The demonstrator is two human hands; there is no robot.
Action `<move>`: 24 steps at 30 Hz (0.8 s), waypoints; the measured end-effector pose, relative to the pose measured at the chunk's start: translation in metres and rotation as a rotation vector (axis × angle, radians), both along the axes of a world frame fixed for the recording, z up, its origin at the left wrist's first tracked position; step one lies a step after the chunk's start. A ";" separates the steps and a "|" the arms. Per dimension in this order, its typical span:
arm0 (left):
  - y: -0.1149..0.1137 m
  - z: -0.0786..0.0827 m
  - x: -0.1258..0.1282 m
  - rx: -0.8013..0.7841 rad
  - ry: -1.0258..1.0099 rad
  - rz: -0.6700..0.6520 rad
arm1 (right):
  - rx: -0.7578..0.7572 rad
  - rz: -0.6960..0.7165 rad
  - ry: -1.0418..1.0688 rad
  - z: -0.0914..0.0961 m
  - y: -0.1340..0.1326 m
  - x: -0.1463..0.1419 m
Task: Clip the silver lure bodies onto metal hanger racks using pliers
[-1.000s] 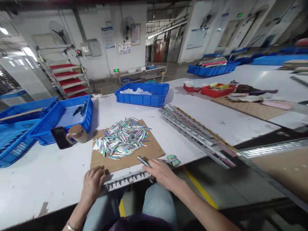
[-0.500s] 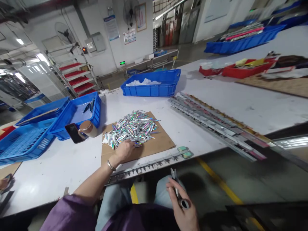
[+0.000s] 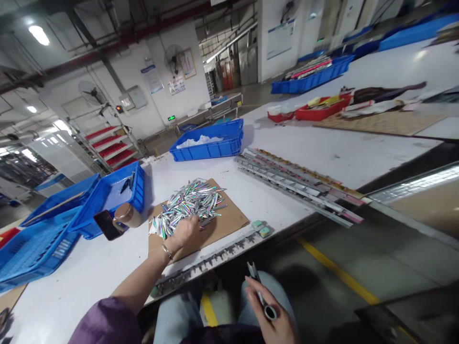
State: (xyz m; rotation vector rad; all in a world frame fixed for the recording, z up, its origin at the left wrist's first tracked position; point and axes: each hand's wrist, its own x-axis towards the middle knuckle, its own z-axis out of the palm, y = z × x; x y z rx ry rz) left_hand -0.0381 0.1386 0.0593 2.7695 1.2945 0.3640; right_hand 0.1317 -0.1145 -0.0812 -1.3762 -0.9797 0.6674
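Observation:
My left hand (image 3: 185, 231) is at the near edge of a pile of slim, shiny, iridescent silver pieces (image 3: 193, 198), its fingers pinched together. What they hold, if anything, is hidden. The pile lies on a flat sheet of brown cardboard (image 3: 229, 220). Over my lap, below the table edge, my right hand (image 3: 272, 313) is wrapped round a metal tool (image 3: 254, 271) with a forked tip and a round, hollow end. Along the table's front edge runs a long toothed metal strip (image 3: 218, 255), with green blocks (image 3: 260, 228) at its right end.
Left of the cardboard are a phone (image 3: 107, 225), a brown-lidded jar (image 3: 128, 216) and blue crates (image 3: 138, 188). Another blue crate (image 3: 208, 152) stands behind the pile. Long metal strips (image 3: 297, 184) overhang the table edge at right. Red trays (image 3: 315, 112) sit farther back.
The camera view has swung, so the background sits lower and farther left. My left hand stays at the pile's near edge, and my right hand keeps hold of the metal tool.

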 end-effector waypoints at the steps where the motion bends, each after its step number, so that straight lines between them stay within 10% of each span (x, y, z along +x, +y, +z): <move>1: 0.000 0.003 0.000 0.015 -0.137 -0.003 | 0.007 -0.020 -0.014 0.000 0.001 0.001; 5: 0.001 0.012 0.012 -0.104 -0.691 0.011 | 0.050 -0.151 0.002 0.007 0.004 0.003; 10: -0.011 0.004 0.060 -0.615 -1.121 0.002 | 0.000 -0.232 0.217 0.031 0.028 0.007; 16: -0.037 -0.022 0.108 -0.613 -0.937 -0.029 | -0.052 -0.117 0.577 0.050 0.051 0.008; 24: -0.051 -0.035 0.133 -0.522 -0.821 -0.152 | 0.026 -0.005 1.324 0.030 0.048 0.043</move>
